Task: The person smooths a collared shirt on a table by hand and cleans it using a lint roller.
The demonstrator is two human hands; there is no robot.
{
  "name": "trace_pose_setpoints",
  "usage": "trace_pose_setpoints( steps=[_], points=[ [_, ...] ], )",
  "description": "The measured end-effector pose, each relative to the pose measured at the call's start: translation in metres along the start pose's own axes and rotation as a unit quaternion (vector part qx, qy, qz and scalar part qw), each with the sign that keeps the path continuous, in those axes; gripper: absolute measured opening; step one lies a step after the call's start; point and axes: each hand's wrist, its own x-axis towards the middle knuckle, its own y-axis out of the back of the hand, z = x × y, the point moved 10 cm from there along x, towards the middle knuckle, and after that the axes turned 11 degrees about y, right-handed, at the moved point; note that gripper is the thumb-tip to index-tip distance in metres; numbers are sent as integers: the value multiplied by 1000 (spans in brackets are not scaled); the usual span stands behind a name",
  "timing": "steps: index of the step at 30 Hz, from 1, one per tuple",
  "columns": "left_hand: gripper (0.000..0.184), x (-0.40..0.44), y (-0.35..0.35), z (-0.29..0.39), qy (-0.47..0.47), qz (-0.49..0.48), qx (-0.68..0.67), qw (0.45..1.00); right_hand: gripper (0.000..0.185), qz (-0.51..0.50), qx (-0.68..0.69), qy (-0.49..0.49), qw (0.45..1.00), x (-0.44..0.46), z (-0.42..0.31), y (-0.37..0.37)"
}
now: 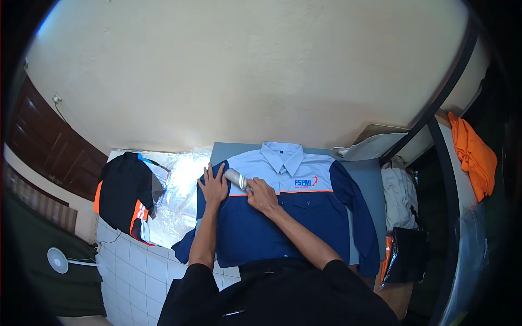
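Observation:
A two-tone work shirt [283,228], light blue-grey above and navy below with an orange stripe, lies spread face up on a grey table top [364,176]. Its collar points to the wall and an FSPMI logo sits on the chest. My left hand [213,187] presses flat on the shirt's left-side shoulder and sleeve, fingers spread. Closed around the handle of a lint roller [236,178], my right hand [262,195] holds its pale cylinder against the light upper panel, just right of my left fingers. My fingers partly hide the handle.
Left of the shirt, a black and orange garment [128,190] lies beside clear plastic wrapping [182,190]. On the right are folded pale clothes [399,195], a packaged dark garment [406,255] and an orange cloth [472,157]. A white fan [57,261] stands lower left.

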Motion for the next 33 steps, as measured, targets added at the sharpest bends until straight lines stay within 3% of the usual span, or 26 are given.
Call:
trace_pose_setpoints(
  steps=[2, 5, 9, 11, 14, 17, 18, 22, 25, 27, 29, 33],
  points=[
    [55, 2, -1, -2, 3, 0, 1, 1000, 24, -9, -18, -12, 1000, 2, 11, -9],
    [54, 1, 0, -1, -1, 11, -4, 1000, 24, 76, -71, -94, 990, 11, 57, 10],
    [54, 1, 1, -1, -3, 16, -12, 1000, 23, 106, -30, -172, 979, 21, 78, 35],
    [54, 1, 1, -1, -6, 19, -14, 1000, 24, 107, -13, -137, 985, 19, 59, 25],
    [54, 5, 0, 0, -7, 29, -14, 999, 20, 12, 29, 21, 999, 13, 15, 5],
    [54, 0, 0, -3, -7, 19, -13, 1000, 20, 4, 1, -6, 1000, 10, 23, 4],
    [54, 1, 1, -1, -4, 17, -14, 1000, 20, 60, 8, -28, 998, 11, 40, 6],
    [54, 0, 2, -1, 2, 15, -8, 1000, 22, 113, -12, -182, 977, 24, 80, 26],
    [55, 0, 4, 1, 4, 14, -8, 1000, 23, 101, 6, -132, 986, 30, 50, 10],
    [55, 3, 0, 2, 2, 5, 1, 1000, 23, 74, 43, -26, 996, 32, 19, -5],
    [56, 5, -6, -4, 3, 3, 10, 1000, 23, 8, 35, -2, 999, 34, 11, -24],
    [55, 2, 0, -2, 2, 14, -4, 1000, 22, 99, 19, -109, 989, 34, 43, -16]
  ],
)
